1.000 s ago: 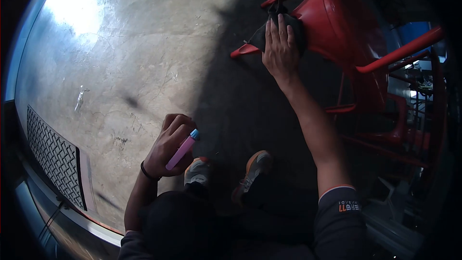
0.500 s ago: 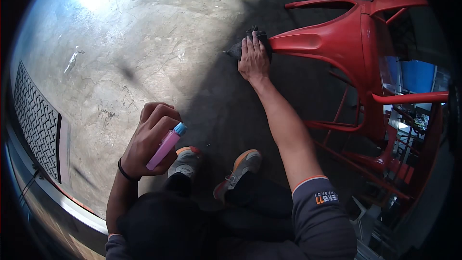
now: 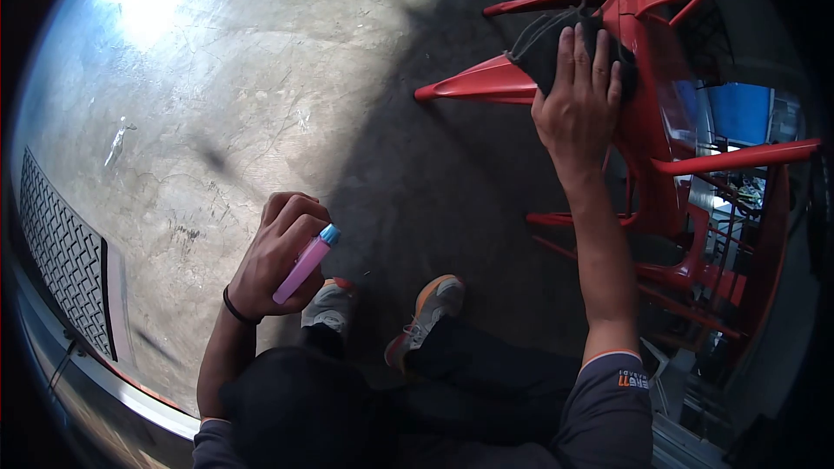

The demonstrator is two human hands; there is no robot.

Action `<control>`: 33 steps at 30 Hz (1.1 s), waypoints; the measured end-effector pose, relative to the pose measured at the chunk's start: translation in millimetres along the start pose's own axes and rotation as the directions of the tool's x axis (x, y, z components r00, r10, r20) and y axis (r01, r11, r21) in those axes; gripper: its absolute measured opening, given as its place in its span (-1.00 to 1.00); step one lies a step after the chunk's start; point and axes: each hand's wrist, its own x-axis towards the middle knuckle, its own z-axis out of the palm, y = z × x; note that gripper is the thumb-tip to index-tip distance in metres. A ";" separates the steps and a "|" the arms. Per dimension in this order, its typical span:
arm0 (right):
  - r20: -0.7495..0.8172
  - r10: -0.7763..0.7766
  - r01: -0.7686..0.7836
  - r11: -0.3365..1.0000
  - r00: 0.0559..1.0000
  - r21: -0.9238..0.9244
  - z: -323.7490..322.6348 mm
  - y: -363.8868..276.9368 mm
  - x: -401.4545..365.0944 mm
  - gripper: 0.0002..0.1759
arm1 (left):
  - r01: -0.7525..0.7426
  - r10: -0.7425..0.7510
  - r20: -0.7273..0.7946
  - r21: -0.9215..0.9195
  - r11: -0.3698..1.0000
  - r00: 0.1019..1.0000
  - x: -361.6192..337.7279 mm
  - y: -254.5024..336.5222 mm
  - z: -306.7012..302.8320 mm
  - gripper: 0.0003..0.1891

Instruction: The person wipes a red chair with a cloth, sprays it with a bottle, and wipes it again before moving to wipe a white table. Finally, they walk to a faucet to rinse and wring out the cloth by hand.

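Observation:
My right hand (image 3: 578,113) presses a dark grey cloth (image 3: 549,48) against the upper part of a leg of the red chair (image 3: 486,82). Its fingers lie close over the cloth, and a frayed edge sticks out to the left. The chair lies tipped over, with its legs pointing left. Lower down, my left hand (image 3: 278,256) is closed around a small pink bottle (image 3: 300,271) with a light blue top, held above the floor and away from the chair. Part of the bottle is hidden by the fingers.
My shoes (image 3: 434,304) stand on the concrete floor (image 3: 261,104), which is half sunlit. A black textured mat (image 3: 65,243) and a metal edge (image 3: 148,395) are at the left. More red metal furniture (image 3: 695,269) and a blue panel (image 3: 740,113) are at the right.
My right hand has moved right with the cloth, from the tip of the chair leg up to its base. My left hand with the pink bottle has barely moved.

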 end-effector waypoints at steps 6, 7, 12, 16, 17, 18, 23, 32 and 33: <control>-0.092 0.139 -0.148 0.983 0.986 -0.104 -12.7 37.5 3.7 -0.32 | -0.022 0.023 0.048 -0.024 0.999 0.999 15.1 -4.3 15.0 -0.69; -0.071 0.131 -0.139 0.982 0.989 -0.125 -14.0 29.3 -1.0 -0.32 | -0.031 0.032 0.053 -0.031 0.999 0.998 16.9 -4.5 16.4 -0.68; 0.039 0.096 -0.086 0.973 0.995 -0.214 6.2 -6.8 -27.0 -0.36 | -0.019 0.021 0.061 -0.027 0.999 0.998 17.1 -5.0 15.8 -0.68; 0.106 -0.013 0.030 0.987 0.994 -0.156 36.1 -38.3 -39.6 -0.29 | -0.010 0.010 0.047 0.003 1.000 0.999 12.0 -5.6 13.0 -0.69; 0.065 -0.056 0.061 0.995 0.996 -0.075 44.0 -47.6 -43.4 -0.41 | -0.007 0.007 0.037 -0.001 1.000 0.999 9.8 -4.8 11.2 -0.65; 0.093 -0.068 0.075 0.994 0.993 -0.075 49.0 -55.6 -45.2 -0.39 | -0.005 0.005 0.027 -0.003 1.000 1.000 8.2 -3.7 8.9 -0.61; 0.163 -0.158 0.155 0.988 0.974 0.029 73.1 -90.1 -49.8 -0.37 | 0.021 -0.021 -0.006 0.010 1.000 1.000 -1.5 -0.8 -0.1 -0.56; 0.227 -0.266 0.242 0.962 0.937 0.129 121.6 -161.0 -67.0 -0.39 | 0.081 -0.080 -0.026 0.033 0.996 0.996 -12.5 -1.4 -7.1 -0.55; 0.233 -0.263 0.234 0.961 0.936 0.147 120.0 -164.2 -67.5 -0.39 | 0.085 -0.084 -0.019 0.038 0.996 0.996 -14.1 -1.2 -6.0 -0.55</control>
